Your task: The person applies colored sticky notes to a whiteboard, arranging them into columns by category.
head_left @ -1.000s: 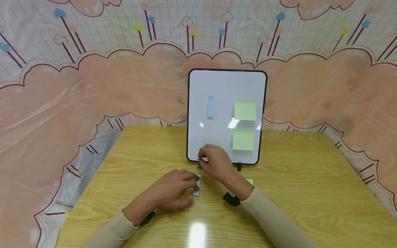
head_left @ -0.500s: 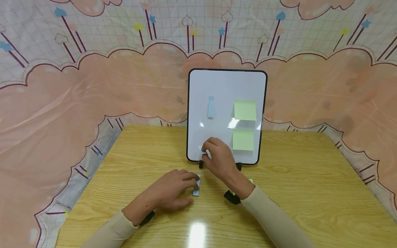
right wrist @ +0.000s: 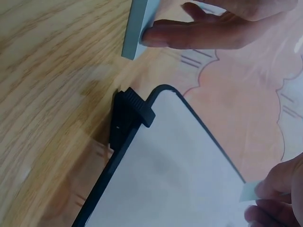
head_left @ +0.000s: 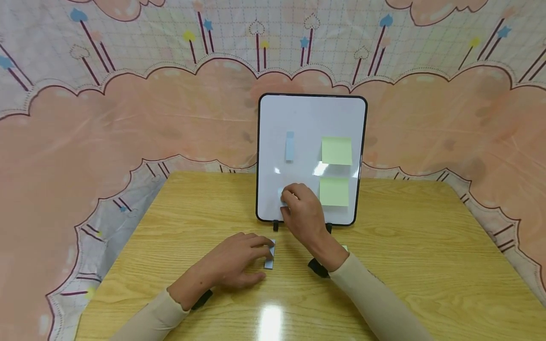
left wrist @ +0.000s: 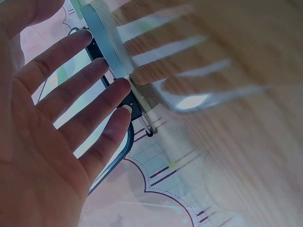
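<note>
A small whiteboard stands upright on the wooden table. It carries a blue strip note and two green sticky notes. My right hand pinches a pale blue strip and holds it at the board's lower left face. My left hand lies flat on the table, straight fingers touching a blue note pad. The pad also shows in the right wrist view, in front of the board's black foot clip.
A green pad peeks out behind my right wrist. A pink patterned cloth hangs behind and beside the table. Black bands sit on both wrists.
My right hand has risen from the board's bottom edge up onto its lower left face with the strip. The left hand has stayed on the pad.
</note>
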The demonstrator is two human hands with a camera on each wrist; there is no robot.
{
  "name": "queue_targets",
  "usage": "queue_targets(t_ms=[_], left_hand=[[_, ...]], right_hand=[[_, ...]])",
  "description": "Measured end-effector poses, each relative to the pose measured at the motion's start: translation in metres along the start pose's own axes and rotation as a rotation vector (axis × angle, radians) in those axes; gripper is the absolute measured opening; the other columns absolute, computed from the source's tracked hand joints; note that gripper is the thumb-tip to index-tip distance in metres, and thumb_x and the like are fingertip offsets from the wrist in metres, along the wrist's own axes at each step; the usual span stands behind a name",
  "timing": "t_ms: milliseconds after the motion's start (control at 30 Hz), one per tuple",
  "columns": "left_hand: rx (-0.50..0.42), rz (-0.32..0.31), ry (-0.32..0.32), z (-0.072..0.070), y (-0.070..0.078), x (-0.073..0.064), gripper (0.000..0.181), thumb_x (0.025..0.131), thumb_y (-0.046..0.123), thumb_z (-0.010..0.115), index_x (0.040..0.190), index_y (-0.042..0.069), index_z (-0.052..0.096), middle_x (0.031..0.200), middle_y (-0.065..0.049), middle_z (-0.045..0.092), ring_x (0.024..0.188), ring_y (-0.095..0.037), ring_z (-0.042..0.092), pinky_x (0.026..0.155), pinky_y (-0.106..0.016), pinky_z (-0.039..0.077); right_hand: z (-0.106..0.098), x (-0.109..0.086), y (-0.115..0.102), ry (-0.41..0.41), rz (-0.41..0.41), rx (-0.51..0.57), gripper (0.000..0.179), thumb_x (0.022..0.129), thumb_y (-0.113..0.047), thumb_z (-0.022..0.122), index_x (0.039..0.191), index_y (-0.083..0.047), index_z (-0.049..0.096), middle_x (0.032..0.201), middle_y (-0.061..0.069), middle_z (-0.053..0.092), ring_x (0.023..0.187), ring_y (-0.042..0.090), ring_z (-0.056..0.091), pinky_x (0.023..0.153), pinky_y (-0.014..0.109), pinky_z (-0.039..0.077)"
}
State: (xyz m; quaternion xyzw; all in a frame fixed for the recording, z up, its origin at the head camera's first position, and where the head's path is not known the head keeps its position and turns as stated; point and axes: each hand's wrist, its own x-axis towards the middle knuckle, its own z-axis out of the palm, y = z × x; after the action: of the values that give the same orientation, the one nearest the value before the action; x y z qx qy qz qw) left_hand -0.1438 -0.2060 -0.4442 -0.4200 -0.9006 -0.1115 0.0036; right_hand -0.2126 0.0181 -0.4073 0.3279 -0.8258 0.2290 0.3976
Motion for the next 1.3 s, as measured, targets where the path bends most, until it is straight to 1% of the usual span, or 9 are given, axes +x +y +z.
queue_targets(t_ms=[300,600,900,1100,1300], left_hand=[[-0.005,0.012,0.005,-0.003,-0.001,0.001,0.024,0.097,0.044,0.074,0.116,0.03,0.07,0.146,0.006,0.061,0.129,-0.017,0.06,0.105,-0.043,0.05],[-0.03,0.0,-0.012,-0.008,-0.001,0.001,0.027,0.097,0.045,0.073,0.119,0.029,0.071,0.146,0.005,0.061,0.129,-0.017,0.06,0.105,-0.044,0.05],[-0.036,0.018,-0.015,-0.01,-0.002,0.001,0.025,0.097,0.043,0.073,0.118,0.028,0.071,0.145,0.004,0.061,0.129,-0.017,0.061,0.103,-0.043,0.051],[-0.034,0.014,-0.017,-0.009,-0.002,0.001,0.025,0.098,0.043,0.073,0.118,0.028,0.071,0.145,0.005,0.061,0.129,-0.016,0.061,0.102,-0.043,0.051],[-0.027,0.016,-0.015,-0.008,-0.002,0.001,0.027,0.098,0.044,0.073,0.119,0.028,0.071,0.146,0.005,0.061,0.13,-0.016,0.061,0.103,-0.043,0.051]], right_hand=[[0.005,0.004,0.001,0.048,0.003,-0.031,0.019,0.08,0.013,0.076,0.082,-0.004,0.07,0.098,0.011,0.068,0.09,0.03,0.068,0.075,0.04,0.059],[0.01,0.009,0.005,0.086,-0.007,-0.048,0.018,0.079,0.015,0.075,0.08,-0.002,0.069,0.098,0.013,0.069,0.09,0.033,0.068,0.075,0.041,0.059],[0.013,0.015,0.007,0.12,0.016,-0.057,0.018,0.08,0.016,0.074,0.081,-0.001,0.071,0.1,0.013,0.069,0.092,0.032,0.068,0.075,0.041,0.059],[0.015,0.017,0.009,0.106,0.039,-0.116,0.017,0.08,0.016,0.074,0.086,0.0,0.073,0.101,0.013,0.069,0.094,0.031,0.069,0.077,0.04,0.06],[0.019,0.018,0.012,0.111,0.04,-0.132,0.017,0.082,0.017,0.072,0.087,0.0,0.074,0.102,0.012,0.071,0.095,0.03,0.069,0.078,0.04,0.06]])
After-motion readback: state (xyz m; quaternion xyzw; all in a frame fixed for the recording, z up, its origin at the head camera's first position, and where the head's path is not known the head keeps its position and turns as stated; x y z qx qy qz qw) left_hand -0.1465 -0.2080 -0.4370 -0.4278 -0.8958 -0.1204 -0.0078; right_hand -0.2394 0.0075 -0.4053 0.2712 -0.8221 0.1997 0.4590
